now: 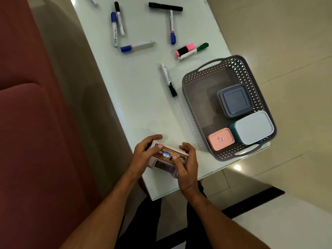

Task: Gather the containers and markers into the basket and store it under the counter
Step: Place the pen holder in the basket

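Note:
A labelled pale container [166,159] sits at the near edge of the glass table [142,97]. My left hand [146,153] grips its left end and my right hand [186,163] grips its right end, thumbs on the lid. To the right stands a grey lattice basket [190,97] holding a grey container [235,100], a light blue container [252,127] and a small pink container [221,139]. Several markers lie loose on the table: a black-capped marker [168,79] near the basket, a pink highlighter [185,49], a green marker [195,51] and blue markers [137,46] farther back.
A red sofa [27,123] runs along the table's left side. Tiled floor [287,42] lies to the right and a black strip [255,200] crosses it near my legs. A long black marker [165,6] lies at the table's far end.

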Motion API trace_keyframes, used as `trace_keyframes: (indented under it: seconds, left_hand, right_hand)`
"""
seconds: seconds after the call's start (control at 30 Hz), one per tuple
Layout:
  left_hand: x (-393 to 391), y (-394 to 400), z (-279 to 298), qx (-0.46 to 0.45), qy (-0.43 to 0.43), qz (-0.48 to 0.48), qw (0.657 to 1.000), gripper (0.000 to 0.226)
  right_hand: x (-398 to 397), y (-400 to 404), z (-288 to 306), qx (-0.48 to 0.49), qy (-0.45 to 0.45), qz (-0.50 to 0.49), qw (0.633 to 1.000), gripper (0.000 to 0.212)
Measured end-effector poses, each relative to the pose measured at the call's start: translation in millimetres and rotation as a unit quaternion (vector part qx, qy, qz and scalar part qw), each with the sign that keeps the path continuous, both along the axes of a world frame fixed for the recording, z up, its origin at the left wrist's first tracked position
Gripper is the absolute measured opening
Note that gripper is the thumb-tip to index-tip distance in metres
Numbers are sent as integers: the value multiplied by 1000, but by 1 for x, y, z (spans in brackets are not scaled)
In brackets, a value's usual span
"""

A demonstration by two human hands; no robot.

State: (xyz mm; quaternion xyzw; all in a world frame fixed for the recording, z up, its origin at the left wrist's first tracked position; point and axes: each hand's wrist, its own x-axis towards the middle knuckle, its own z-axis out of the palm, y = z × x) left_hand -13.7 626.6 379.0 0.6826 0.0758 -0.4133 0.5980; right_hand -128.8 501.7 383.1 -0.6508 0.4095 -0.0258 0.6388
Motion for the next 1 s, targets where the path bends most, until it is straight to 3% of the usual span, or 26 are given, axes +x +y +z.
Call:
trace_keyframes:
  seconds: [0.13,0.37,0.53,0.7,0.8,0.87,1.0]
  left_hand:
    - [8,-6,4,14,10,31,999,28]
    - [48,-24,32,45,84,90,991,21]
    - [77,-48,58,-15,169,147,974,22]
    - [80,-94,72,-48,210,188,958,26]
    - [72,-125,72,-27,192,212,958,31]
    - [68,-142,71,-11,179,228,957,36]
    - [67,-170,75,-9,182,263,947,35]
  right_hand:
    - [14,-4,3,9,-25,-18,999,38]
    - [47,-23,22,30,-83,19,996,53]
    - [70,-55,45,-58,-145,75,985,62]
    - [90,-107,55,-115,-137,101,979,65]
    - [107,-149,64,-121,-94,165,974,64]
    - [125,-180,71,-167,-72,246,952,65]
    - [170,-227,90,-164,-37,358,919,89]
